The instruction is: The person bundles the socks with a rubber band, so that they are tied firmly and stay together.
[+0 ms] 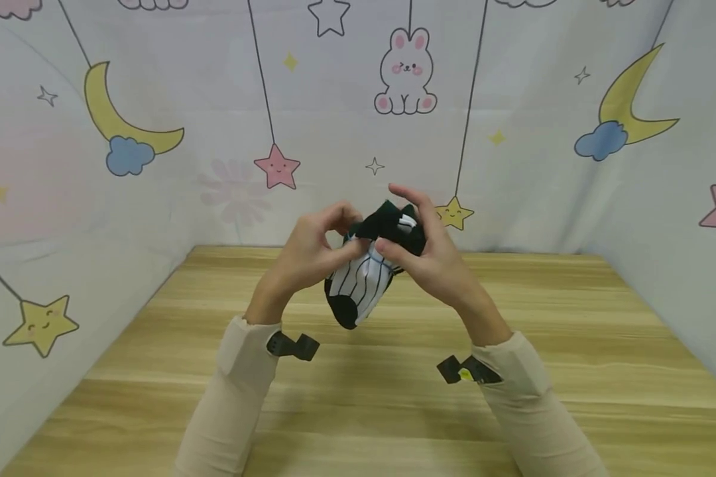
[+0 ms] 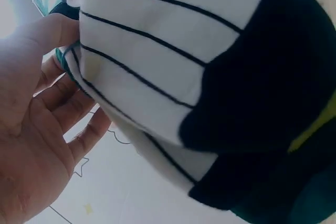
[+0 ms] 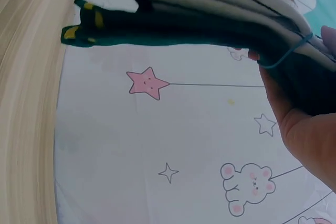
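A bundle of socks (image 1: 364,281) is held up above the table, white with black stripes and black toes on one side. Dark green socks (image 3: 173,27) with yellow marks lie against the white ones in the right wrist view. A thin teal elastic band (image 3: 287,53) runs around the layers. My left hand (image 1: 316,248) pinches the bundle on its left side, thumb in front. With thumb and fingers, my right hand (image 1: 432,255) grips the dark upper end, its index finger raised. Black toe parts (image 2: 257,72) fill much of the left wrist view.
The wooden table (image 1: 358,411) spreads beneath both arms. White cloth walls (image 1: 346,132) printed with stars, moons and a rabbit enclose it at the back and sides. A small black camera (image 1: 292,345) sits on the left wrist, another camera (image 1: 468,371) on the right.
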`<move>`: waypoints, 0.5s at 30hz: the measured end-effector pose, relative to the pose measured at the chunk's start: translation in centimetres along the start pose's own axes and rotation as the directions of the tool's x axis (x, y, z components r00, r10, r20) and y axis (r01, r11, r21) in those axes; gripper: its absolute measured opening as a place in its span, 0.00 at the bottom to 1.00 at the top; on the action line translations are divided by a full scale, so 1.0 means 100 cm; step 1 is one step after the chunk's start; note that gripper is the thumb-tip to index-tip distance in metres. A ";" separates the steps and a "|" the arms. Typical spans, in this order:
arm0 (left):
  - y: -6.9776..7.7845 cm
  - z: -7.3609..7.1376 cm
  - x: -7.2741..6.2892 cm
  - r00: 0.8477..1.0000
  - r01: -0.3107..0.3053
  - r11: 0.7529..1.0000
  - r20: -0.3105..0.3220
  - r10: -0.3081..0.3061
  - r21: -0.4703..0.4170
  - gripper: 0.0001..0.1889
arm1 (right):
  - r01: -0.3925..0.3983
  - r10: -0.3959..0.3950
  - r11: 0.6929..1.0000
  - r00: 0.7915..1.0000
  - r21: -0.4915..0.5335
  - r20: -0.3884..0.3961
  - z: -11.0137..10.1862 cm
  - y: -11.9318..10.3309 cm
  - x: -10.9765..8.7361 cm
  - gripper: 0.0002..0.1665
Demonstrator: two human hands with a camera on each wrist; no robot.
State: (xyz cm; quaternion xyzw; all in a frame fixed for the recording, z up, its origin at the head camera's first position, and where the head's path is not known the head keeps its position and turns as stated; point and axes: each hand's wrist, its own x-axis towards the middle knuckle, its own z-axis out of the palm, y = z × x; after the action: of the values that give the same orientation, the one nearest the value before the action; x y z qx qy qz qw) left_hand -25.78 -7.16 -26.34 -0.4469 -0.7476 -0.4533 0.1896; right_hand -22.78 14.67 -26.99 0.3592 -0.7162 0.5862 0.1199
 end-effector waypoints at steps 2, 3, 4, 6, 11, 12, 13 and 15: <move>0.001 -0.001 -0.001 1.000 0.003 1.000 -0.009 -0.003 -0.006 0.05 | -0.026 0.026 0.999 1.000 0.038 0.006 0.001 0.001 0.000 0.44; 0.001 -0.001 -0.001 1.000 0.002 1.000 -0.013 -0.002 -0.007 0.05 | -0.032 0.032 0.998 0.999 0.058 0.005 0.001 0.002 0.000 0.45; 0.002 -0.001 -0.001 1.000 0.000 1.000 -0.018 -0.001 -0.009 0.05 | -0.038 0.038 0.996 0.999 0.078 0.004 0.002 0.003 0.001 0.45; 0.002 -0.001 0.000 1.000 -0.003 1.000 -0.030 0.003 -0.005 0.06 | -0.044 0.044 0.992 0.999 0.119 0.003 0.003 0.004 0.001 0.46; 0.001 -0.001 0.000 0.997 0.003 1.000 -0.078 -0.004 -0.012 0.07 | -0.009 0.013 0.985 1.000 0.175 -0.025 0.012 0.009 0.000 0.51; 0.001 -0.001 0.000 0.996 0.002 1.000 -0.090 -0.004 -0.018 0.07 | 0.010 -0.004 0.984 0.999 0.180 -0.033 0.013 0.010 0.000 0.52; 0.001 -0.001 0.000 0.995 0.001 1.000 -0.101 -0.003 -0.026 0.07 | 0.026 -0.018 0.983 0.999 0.183 -0.045 0.015 0.010 0.001 0.53; 0.001 -0.003 0.001 0.993 -0.005 0.999 -0.118 0.000 -0.044 0.08 | 0.049 -0.038 0.980 0.997 0.195 -0.060 0.016 0.010 0.002 0.55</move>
State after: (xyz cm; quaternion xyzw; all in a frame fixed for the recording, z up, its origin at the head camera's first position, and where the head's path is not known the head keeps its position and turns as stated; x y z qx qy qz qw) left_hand -25.77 -7.33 -26.12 -0.4243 -0.7242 -0.4953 0.2241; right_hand -23.16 13.14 -28.09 0.3684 -0.6432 0.6610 0.1169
